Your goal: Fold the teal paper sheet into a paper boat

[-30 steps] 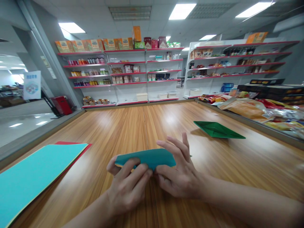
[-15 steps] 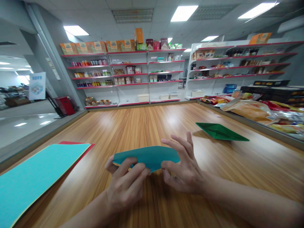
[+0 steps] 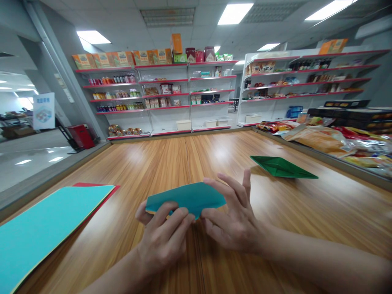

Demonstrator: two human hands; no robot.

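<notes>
2 bare forearms [image 3: 306, 254], slender fingers [image 3: 246, 179], apparently bare wrists [image 3: 261, 238]

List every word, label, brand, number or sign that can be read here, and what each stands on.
No text can be read with certainty.
Pale sign at the left: blue characters, too blurred to read.
Orange boxes at the back: print too small to read.
Small bottles: labels too small to read.
Packets at the right: print too blurred to read.
Held blue paper, green folded paper: no writing visible.
</notes>
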